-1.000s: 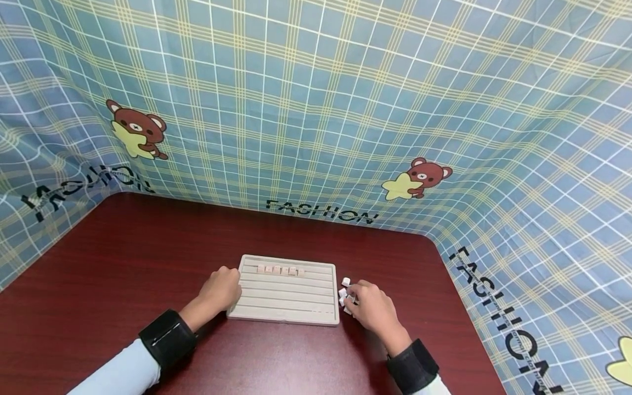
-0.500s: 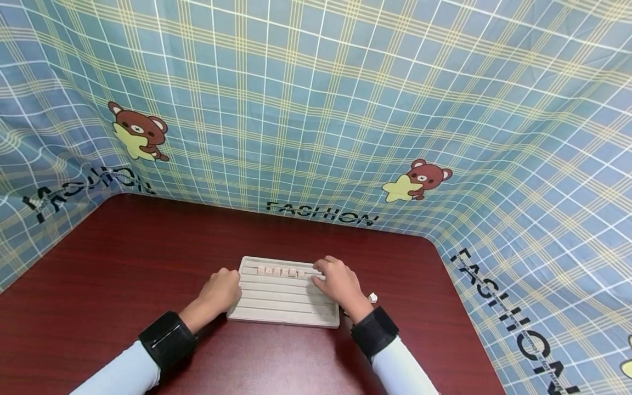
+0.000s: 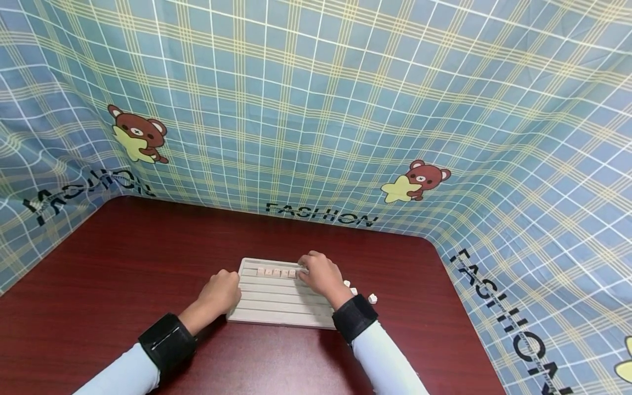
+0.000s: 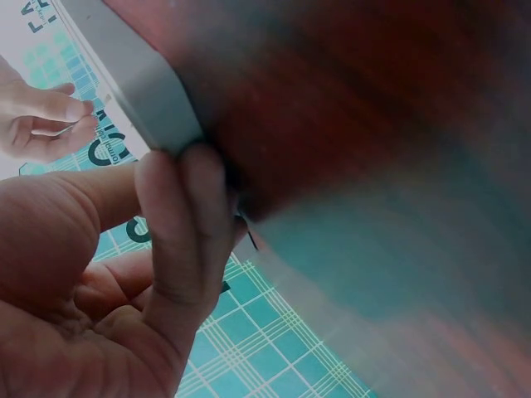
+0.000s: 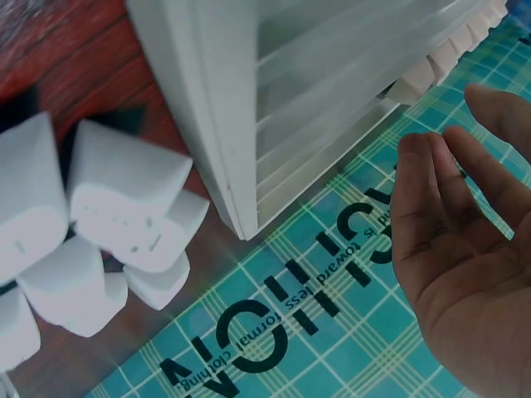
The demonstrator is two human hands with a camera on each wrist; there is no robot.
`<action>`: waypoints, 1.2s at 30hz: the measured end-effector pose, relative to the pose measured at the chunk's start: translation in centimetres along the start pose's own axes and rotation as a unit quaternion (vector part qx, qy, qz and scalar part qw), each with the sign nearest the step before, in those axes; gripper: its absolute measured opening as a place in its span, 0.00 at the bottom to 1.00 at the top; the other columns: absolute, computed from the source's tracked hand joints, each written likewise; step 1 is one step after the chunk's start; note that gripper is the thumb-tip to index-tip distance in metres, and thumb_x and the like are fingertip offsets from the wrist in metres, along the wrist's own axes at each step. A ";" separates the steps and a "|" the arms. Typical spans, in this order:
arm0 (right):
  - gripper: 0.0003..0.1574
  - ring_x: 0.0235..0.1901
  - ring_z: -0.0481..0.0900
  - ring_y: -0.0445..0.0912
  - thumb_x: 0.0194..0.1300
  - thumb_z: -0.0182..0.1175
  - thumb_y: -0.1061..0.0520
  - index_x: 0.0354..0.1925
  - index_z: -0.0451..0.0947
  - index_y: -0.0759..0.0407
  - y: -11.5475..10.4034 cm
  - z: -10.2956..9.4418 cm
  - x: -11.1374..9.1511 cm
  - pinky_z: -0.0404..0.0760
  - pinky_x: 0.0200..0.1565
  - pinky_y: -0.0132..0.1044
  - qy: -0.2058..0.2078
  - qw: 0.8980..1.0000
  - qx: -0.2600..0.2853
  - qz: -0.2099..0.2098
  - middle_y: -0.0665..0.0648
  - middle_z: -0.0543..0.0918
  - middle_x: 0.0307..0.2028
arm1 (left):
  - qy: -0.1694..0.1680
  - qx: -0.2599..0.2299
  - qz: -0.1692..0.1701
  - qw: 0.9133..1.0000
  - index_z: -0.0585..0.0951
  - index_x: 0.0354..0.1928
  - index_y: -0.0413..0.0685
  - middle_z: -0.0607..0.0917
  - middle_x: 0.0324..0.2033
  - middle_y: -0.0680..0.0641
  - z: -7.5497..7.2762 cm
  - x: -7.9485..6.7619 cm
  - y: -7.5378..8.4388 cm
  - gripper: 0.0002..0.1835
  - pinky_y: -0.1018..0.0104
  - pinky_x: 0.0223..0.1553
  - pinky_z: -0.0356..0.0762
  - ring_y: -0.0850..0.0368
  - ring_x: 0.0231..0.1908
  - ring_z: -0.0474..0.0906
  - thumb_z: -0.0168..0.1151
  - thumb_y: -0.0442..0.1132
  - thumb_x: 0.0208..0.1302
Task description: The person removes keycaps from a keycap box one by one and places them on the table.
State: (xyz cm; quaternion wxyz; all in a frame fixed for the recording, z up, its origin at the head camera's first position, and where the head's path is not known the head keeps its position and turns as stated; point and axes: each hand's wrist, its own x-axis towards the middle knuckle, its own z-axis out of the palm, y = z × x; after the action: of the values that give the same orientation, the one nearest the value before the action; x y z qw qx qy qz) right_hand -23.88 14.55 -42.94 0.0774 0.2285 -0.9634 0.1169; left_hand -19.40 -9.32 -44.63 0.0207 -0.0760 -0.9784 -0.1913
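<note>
A pale grey board (image 3: 276,302) with raised ridges across it lies on the table. My left hand (image 3: 221,293) grips its left edge; in the left wrist view the fingers (image 4: 178,240) bend against the board's corner (image 4: 158,99). Along the far ridge stands a row of small pinkish-white keycap-like blocks (image 3: 276,272). My right hand (image 3: 322,276) is over the far right of the board, at the right end of that row. In the right wrist view its fingertips (image 5: 415,145) are close to the end block (image 5: 412,83), with no block visible between them.
Several loose white keycap-like blocks (image 5: 124,182) lie on the table beside the board's right edge, partly behind the right forearm in the head view. One block (image 3: 372,298) sits farther right. Plaid cloth (image 3: 296,137) hangs around the dark red table (image 3: 163,236).
My right hand has moved from the loose blocks onto the board's far right, then left to the row's end. One loose block now lies farther right. My left hand stays on the board.
</note>
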 end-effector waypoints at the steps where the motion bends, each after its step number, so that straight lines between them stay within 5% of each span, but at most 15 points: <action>1: 0.15 0.36 0.81 0.46 0.55 0.65 0.53 0.42 0.83 0.55 -0.1 0.1 0.1 0.84 0.32 0.45 -0.004 1.000 0.001 0.003 0.55 0.83 0.37 | -0.001 0.000 -0.001 1.000 0.81 0.24 0.32 0.80 0.21 0.36 0.0 0.0 0.0 0.04 0.57 0.16 0.74 0.53 0.18 0.71 0.57 0.27 0.50; 20: 0.08 0.30 0.81 0.47 0.54 0.65 0.57 0.35 0.85 0.50 0.0 1.2 0.2 0.82 0.25 0.46 -0.025 0.999 -0.017 0.010 0.52 0.82 0.32 | 0.002 -0.002 0.000 1.000 0.79 0.22 0.33 0.81 0.22 0.35 -0.1 -0.1 0.0 0.04 0.54 0.17 0.76 0.51 0.20 0.73 0.56 0.26 0.49; 36: 0.06 0.27 0.80 0.46 0.53 0.65 0.60 0.33 0.84 0.54 0.2 1.2 0.1 0.81 0.26 0.41 0.002 1.000 0.005 -0.005 0.54 0.81 0.29 | -0.003 -0.008 0.000 1.000 0.78 0.21 0.34 0.81 0.22 0.35 0.0 0.1 -0.2 0.04 0.54 0.16 0.76 0.51 0.20 0.73 0.56 0.26 0.49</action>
State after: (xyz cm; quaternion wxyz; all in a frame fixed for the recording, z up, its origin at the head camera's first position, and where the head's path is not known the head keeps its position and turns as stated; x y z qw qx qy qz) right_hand -24.15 14.35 -44.09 0.0792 0.2338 -0.9614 0.1219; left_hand -19.56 -9.49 -44.71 0.0175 -0.0771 -0.9768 -0.1992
